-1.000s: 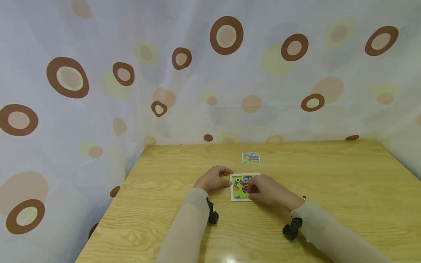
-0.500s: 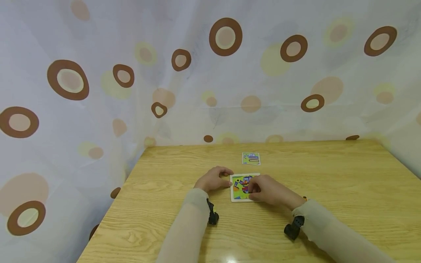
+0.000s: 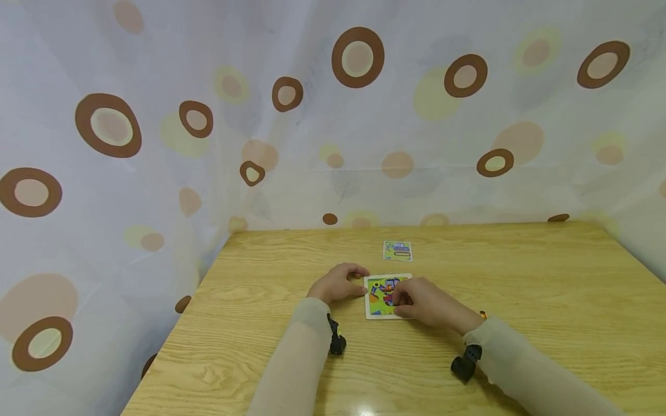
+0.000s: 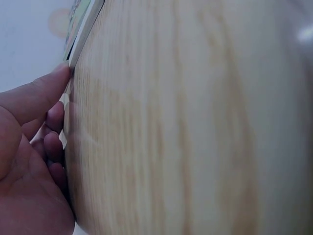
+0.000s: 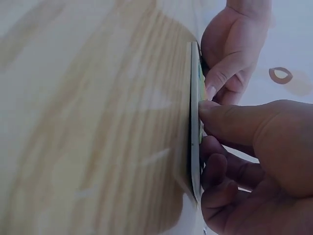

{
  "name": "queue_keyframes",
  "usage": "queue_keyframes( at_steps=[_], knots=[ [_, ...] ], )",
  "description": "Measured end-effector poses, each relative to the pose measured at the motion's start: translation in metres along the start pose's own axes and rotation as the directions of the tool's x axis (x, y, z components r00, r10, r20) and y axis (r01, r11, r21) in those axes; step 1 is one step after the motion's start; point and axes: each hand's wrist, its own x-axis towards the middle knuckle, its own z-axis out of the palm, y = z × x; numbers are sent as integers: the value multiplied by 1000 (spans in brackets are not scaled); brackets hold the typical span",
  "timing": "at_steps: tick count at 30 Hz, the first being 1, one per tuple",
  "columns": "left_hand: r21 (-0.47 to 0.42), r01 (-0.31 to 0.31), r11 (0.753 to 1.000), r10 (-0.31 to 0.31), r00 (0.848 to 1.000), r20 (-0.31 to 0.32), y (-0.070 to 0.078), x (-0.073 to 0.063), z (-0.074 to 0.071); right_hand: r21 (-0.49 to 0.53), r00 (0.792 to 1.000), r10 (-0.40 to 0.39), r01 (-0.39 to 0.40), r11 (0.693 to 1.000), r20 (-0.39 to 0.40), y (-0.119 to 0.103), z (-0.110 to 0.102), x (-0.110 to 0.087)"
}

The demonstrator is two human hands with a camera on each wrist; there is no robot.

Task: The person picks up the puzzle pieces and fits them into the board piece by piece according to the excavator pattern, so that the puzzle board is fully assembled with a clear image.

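A small square jigsaw puzzle (image 3: 381,306) in a white frame lies flat on the table. Its picture is green with blue, red and orange parts. At the frame's left edge my left hand (image 3: 335,283) rests with loosely bent fingers; the thumb touches the edge in the left wrist view. My right hand (image 3: 429,301) lies over the puzzle's right half with bent fingers. In the right wrist view, its thumb (image 5: 230,117) and fingertips touch the puzzle with a gap between them. Whether they pinch a piece is hidden.
Behind the puzzle lies a square picture card (image 3: 398,251) showing a blue digger on green. The wooden table (image 3: 250,323) ends at a white cloth (image 3: 307,196) with brown rings, which hangs at the back and sides.
My right forearm has shifted very slightly to the right, its fingers staying on the puzzle. The left hand, puzzle and card look unmoved.
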Motion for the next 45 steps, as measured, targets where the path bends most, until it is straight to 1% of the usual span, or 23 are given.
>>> queue_keyframes(
  at_steps=[5, 12, 19, 23, 27, 31, 36, 45],
  knots=[
    [8, -11, 1000, 11, 1000, -1, 2, 0, -2, 7, 1000, -9, 10, 1000, -9, 0, -1, 0],
    [8, -15, 1000, 15, 1000, 1, 4, -1, -1, 7, 999, 30, -30, 1000, -18, -3, -2, -2],
    [25, -10, 1000, 10, 1000, 0, 2, 0, 0, -21, 1000, -6, 5, 1000, -16, -1, -3, -3],
    [29, -2, 1000, 2, 1000, 4, 2, -1, 2, 7, 1000, 8, -8, 1000, -28, 1, -7, -6],
    [36, -2, 999, 2, 1000, 1, 2, -1, 2, 44, 998, 42, -40, 998, -51, 3, -13, -10],
    [48, -7, 999, 7, 1000, 4, 2, 0, 1, 54, 994, 66, -62, 997, -83, 10, -20, -17],
    [46, -9, 999, 9, 1000, 6, 2, 0, 1, 33, 991, 65, -62, 998, -119, 20, -30, -30],
    [38, -29, 999, 29, 1000, -3, 1, -2, 1, 20, 988, 86, -84, 996, -128, 30, -48, -57]
  ],
)
